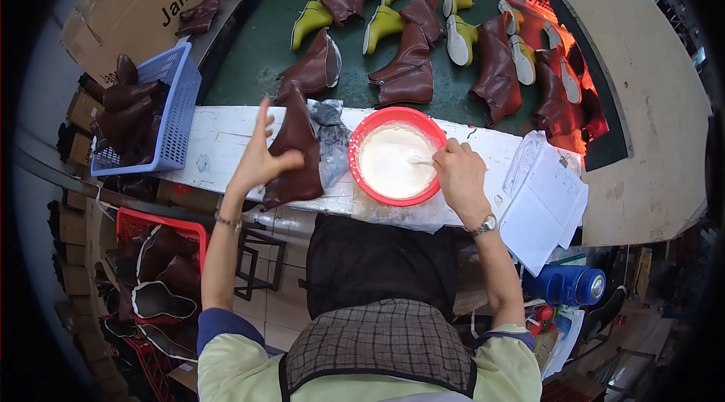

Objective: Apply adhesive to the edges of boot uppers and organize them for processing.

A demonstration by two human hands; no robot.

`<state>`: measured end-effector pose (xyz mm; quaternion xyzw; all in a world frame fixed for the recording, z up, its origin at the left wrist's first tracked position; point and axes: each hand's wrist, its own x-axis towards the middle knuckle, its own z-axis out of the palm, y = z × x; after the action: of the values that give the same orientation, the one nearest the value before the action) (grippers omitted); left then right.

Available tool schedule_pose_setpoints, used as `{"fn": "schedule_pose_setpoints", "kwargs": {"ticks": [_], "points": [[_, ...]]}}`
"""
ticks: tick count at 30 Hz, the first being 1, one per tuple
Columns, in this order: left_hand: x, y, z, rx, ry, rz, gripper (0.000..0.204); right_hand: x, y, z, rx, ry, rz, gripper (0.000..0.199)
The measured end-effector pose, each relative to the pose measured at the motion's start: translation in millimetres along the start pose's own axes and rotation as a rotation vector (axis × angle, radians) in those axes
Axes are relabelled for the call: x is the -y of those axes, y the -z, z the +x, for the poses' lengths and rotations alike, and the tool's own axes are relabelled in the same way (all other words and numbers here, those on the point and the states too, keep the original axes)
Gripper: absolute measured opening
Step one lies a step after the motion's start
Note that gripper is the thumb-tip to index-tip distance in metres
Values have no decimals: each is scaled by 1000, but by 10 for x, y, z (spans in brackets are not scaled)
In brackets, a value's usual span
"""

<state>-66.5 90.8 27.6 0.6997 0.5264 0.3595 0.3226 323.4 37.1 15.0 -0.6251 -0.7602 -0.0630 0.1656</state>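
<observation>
From the head camera we see our left hand (258, 160) holding a brown leather boot upper (296, 156) upright above the white bench (219, 137), thumb pressed on the leather, the other fingers (263, 113) spread apart and raised. Our right hand (459, 175) has its fingers closed on a small brush (420, 161) dipped in white glue inside the red bowl (362, 137), just beside the upper. Behind, brown uppers and green lasts (384, 24) lie on the dark conveyor. A blue basket (180, 111) sits at our left.
</observation>
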Motion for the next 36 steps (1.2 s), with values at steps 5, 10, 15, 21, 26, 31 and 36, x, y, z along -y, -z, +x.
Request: {"fn": "schedule_pose_setpoints", "kwargs": {"ticks": [5,10,15,21,26,31,36], "points": [[155,-94,-578,208,74,705,150,-106,142,-136,-6,-136,179,10],[134,-159,-616,27,-48,459,114,-166,243,-201,-9,-320,305,15],[-177,-217,-759,-203,-225,413,93,-9,279,-220,-122,-286,621,17],[-599,-345,-824,-45,-437,403,85,226,287,117,-199,-65,963,18],[-722,-464,-775,-92,-522,234,87,226,313,258,-294,25,918,19],[-694,-529,-630,-229,-488,172,86,346,334,22,-181,46,1032,18],[-690,-634,-504,-253,-531,175,89,339,335,-45,-209,58,1055,18]]}}
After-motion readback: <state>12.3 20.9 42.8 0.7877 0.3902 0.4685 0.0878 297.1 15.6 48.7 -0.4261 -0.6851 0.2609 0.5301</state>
